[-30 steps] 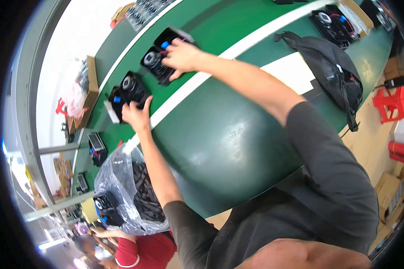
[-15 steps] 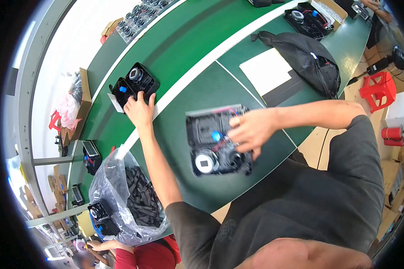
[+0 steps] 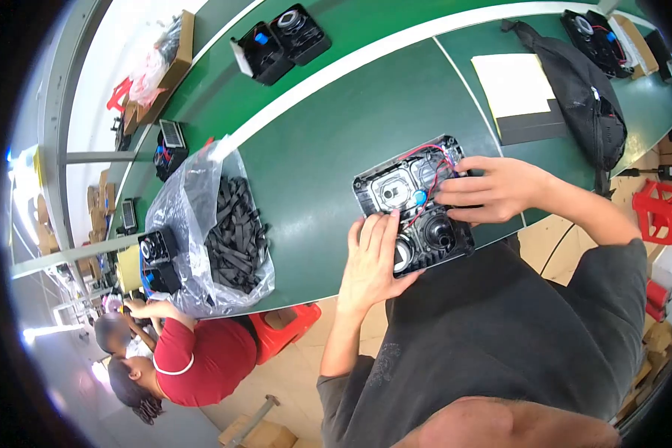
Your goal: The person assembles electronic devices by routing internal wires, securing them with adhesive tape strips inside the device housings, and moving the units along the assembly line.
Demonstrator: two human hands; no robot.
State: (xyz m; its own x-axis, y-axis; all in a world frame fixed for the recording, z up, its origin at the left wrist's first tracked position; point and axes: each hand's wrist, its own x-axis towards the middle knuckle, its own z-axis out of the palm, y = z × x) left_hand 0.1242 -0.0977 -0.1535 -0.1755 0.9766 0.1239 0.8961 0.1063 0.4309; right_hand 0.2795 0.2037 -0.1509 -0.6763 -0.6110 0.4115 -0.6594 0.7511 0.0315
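Note:
An opened black plastic device case (image 3: 384,187) lies in front of me on the green table, its inside facing up. Red and dark wires run across it, with a blue round part (image 3: 420,198) near the middle and a black round fitting (image 3: 438,231) below. My left hand (image 3: 371,257) grips the lower left edge, fingers over the rim and thumb along the near side. On the right side, my right hand (image 3: 489,190) has its bent fingers over the case beside the wires; its fingertips partly cover the inside. A similar open case (image 3: 280,41) sits on the green belt beyond.
A clear plastic bag (image 3: 194,231) of black strips (image 3: 235,239) stands at left, another open case (image 3: 157,261) beside it. Paper sheets (image 3: 511,82) and a black bag (image 3: 586,104) lie at right. A person in red (image 3: 209,358) sits at lower left; a red stool (image 3: 661,211) stands right.
My left hand has left the case on the belt and now holds the near case. That case has turned and sits closer to my body. The view has swung left.

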